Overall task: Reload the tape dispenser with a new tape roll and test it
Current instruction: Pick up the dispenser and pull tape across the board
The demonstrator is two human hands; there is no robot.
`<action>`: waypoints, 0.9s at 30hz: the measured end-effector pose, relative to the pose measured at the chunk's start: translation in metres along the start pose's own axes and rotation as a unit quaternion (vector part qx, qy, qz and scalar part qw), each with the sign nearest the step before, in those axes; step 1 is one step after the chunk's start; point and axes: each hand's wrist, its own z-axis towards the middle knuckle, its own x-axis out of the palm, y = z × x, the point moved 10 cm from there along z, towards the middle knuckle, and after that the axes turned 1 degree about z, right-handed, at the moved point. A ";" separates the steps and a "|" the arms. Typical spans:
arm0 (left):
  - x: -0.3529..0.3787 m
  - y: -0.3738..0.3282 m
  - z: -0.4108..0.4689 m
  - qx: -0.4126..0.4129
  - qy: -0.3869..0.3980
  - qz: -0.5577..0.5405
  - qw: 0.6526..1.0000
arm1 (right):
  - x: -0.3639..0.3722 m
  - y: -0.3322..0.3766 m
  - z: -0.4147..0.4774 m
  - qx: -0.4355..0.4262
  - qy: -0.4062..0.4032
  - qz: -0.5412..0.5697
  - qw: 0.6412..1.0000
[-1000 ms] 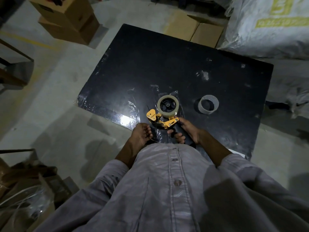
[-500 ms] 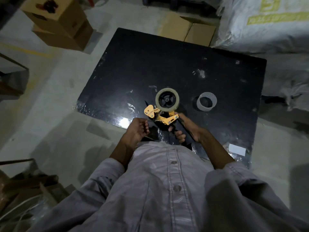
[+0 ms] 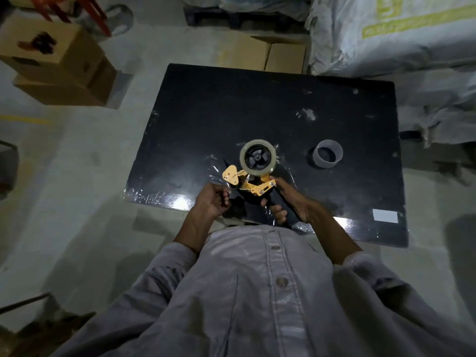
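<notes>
An orange tape dispenser [image 3: 248,184] with a black handle is held above the near edge of the black table [image 3: 231,112]. A clear tape roll [image 3: 258,157] sits on its black hub. My right hand [image 3: 289,202] is wrapped around the handle. My left hand [image 3: 212,199] is curled just left of the dispenser's orange front plate, fingers closed; whether it pinches the tape end I cannot tell. An empty grey tape core [image 3: 327,157] stands on the table to the right of the dispenser.
A white label [image 3: 385,215] lies near the table's front right corner. Cardboard boxes [image 3: 56,63] stand on the floor at the far left, more boxes [image 3: 268,56] behind the table. Large white sacks [image 3: 391,34] fill the far right.
The dispenser has lifted and tilted slightly, with its orange plate turned more to the left. My left hand has curled into a fist beside it. The head camera has shifted.
</notes>
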 end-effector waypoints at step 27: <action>0.039 -0.131 0.031 0.315 0.124 0.679 0.652 | 0.014 -0.081 -0.011 -0.152 -0.232 0.110 0.955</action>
